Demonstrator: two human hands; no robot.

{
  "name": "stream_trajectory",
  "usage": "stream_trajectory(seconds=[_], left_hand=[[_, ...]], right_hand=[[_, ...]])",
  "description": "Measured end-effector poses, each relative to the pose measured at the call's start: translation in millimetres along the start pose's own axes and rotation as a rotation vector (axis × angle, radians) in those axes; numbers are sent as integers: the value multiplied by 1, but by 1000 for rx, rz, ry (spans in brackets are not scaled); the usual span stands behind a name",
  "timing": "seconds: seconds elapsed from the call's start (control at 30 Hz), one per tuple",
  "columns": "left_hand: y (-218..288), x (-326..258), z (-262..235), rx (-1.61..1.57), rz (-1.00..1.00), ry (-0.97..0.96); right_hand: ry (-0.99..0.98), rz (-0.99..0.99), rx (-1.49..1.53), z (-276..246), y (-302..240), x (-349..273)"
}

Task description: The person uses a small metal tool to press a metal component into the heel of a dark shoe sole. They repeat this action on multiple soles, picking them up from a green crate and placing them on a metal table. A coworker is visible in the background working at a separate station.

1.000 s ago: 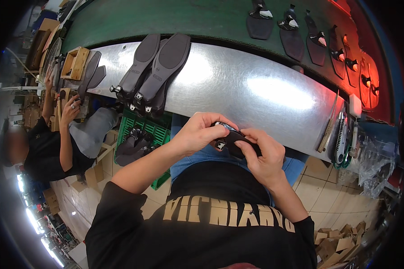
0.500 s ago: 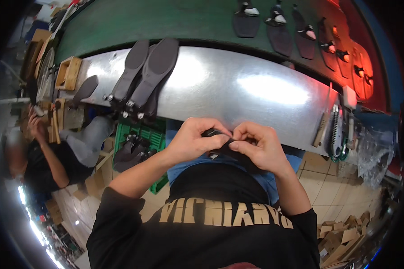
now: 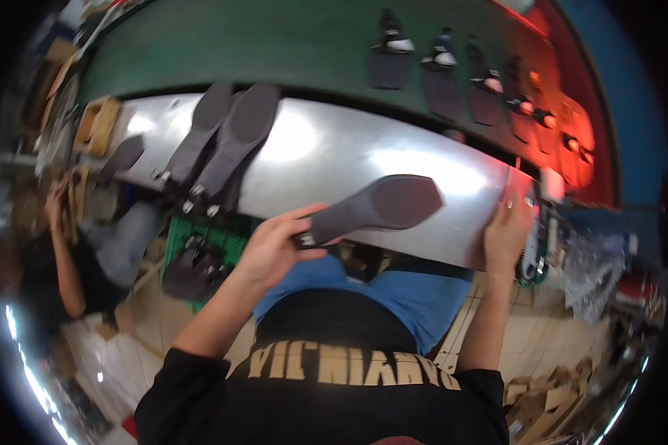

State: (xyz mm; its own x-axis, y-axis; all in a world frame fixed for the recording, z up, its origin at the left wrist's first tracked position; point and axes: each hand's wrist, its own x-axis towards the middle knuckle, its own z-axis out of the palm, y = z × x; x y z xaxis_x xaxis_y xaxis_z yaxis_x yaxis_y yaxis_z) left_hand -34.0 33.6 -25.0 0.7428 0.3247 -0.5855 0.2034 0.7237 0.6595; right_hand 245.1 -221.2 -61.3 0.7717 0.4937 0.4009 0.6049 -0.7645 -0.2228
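My left hand (image 3: 276, 248) grips a dark sandal (image 3: 386, 206) by its heel end. Its sole faces up and its squared toe points right, over the metal bench (image 3: 326, 163). A small shiny fitting shows at the heel, beside my fingers. At the bench's right end, my right hand (image 3: 508, 236) reaches over a row of hand tools. Motion blurs its fingers, and whether it grasps a tool cannot be made out. Several dark sandals (image 3: 237, 137) lie sole up in a stack at the bench's left part.
Beyond the bench, a green surface (image 3: 274, 52) carries a row of sandals (image 3: 445, 85), reddish light on the right ones. A green crate (image 3: 200, 237) with dark sandals stands below left. A wooden box (image 3: 96, 126) sits far left, near another person (image 3: 67, 252). Clear plastic (image 3: 590, 278) hangs right.
Both hands were together at my lap, pinching a dark piece. Now my left hand holds the sandal out over the bench edge, and my right hand has moved right to the tools.
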Motion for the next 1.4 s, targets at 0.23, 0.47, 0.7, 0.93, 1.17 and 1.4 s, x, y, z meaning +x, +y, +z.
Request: stream_trajectory(seconds=[0.23,0.47,0.7,0.93,1.17,1.4], left_hand=[[-22,8,8,-373,-141,68],[-33,23,23,-607,-230,97],[-26,11,40,-572,-162,188],[-24,15,43,-169,395,232],[-29,30,37,73,618,204],[-17,29,30,76,620,225]], right_hand=[[-557,82,1108,-34,-117,-62],[-792,254,1347,-20,-160,-93],[-533,113,1336,-12,-160,-89],[-998,494,1619,-30,-159,-76],[-963,683,1848,-26,-167,-79],[-759,160,1377,-29,-159,-70]])
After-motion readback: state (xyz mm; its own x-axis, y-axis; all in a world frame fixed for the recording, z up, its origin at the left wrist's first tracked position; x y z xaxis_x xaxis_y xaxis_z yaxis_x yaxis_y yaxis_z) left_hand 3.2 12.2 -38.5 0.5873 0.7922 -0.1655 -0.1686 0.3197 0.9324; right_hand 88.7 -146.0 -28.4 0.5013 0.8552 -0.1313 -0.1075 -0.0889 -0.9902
